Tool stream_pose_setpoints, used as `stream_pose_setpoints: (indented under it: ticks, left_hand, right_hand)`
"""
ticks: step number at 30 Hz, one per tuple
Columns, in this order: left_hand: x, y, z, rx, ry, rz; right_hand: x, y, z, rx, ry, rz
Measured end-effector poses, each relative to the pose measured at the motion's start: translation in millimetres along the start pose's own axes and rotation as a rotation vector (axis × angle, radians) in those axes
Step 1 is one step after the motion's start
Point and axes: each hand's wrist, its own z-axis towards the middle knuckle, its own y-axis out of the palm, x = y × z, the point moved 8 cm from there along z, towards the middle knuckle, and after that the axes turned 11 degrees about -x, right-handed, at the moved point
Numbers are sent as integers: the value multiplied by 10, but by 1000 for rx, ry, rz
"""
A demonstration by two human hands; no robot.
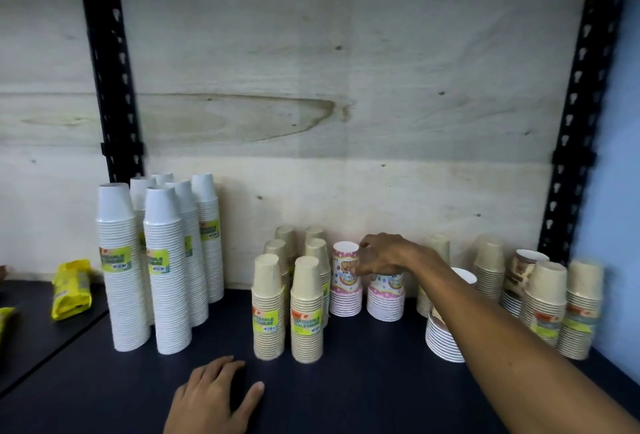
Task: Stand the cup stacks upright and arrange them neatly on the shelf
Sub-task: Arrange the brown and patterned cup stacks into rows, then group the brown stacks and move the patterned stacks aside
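Step in hand, by the look of it: setting the second pink-patterned stack (385, 298) into line w/ its twin. The right hand (382, 255) is wrapped over the top of that stack, fingers (363, 269) curled round the upper cups from the left side & closed on it. The stack stands upright on the shelf (363, 395) directly under the palm; its lower half shows below the hand, the top is hidden by it.

The other pink-patterned stack (345, 279) stands just to the left of the grip, close to the fingertips; can't tell if they touch it. Further left of the grip: the tan stacks (289, 298) in a tidy block, then the tall white stacks (159, 260) well beyond. To the right of the grip & behind the forearm: more tan stacks (568, 309), a brown-printed stack (521, 277) and a short white stack (443, 340) that leans, partly hidden by the arm.

The left hand (214, 395) lies flat on the shelf, nearer the person than the grip & to its left, fingers spread, holding nothing.

Next move, prob.: nudge the held stack snug beside its twin, let go w/o tipping it, then straighten the leaning white stack. Tall thin stacks topple easily.
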Motion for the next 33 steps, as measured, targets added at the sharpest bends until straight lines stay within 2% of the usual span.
stream_pose_setpoints:
  ticks: [4,9,12,16,21,25,33]
  left_hand:
    - [-54,-127,-85,59,3,-190]
    - [90,-392,-202,96,-10,-214]
    - [432,-683,-251,152,42,-155]
    - [1062,-1060,-236,237,213,-74]
    - [1821,-1235,100,246,352,2]
    - [2247,-1126,616,144,397,121]
    - [2499,-641,1646,-251,317,445]
  right_hand:
    - [46,18,19,-15,5,-78]
    - [199,8,47,-15,-8,-55]
    - [233,15,-21,-39,-26,-33]
    - [210,44,-104,-58,-57,-63]
    - [193,20,-252,-59,-93,-74]
    - [229,-31,-245,-28,-84,-100]
    - [364,-177,-216,4,-85,16]
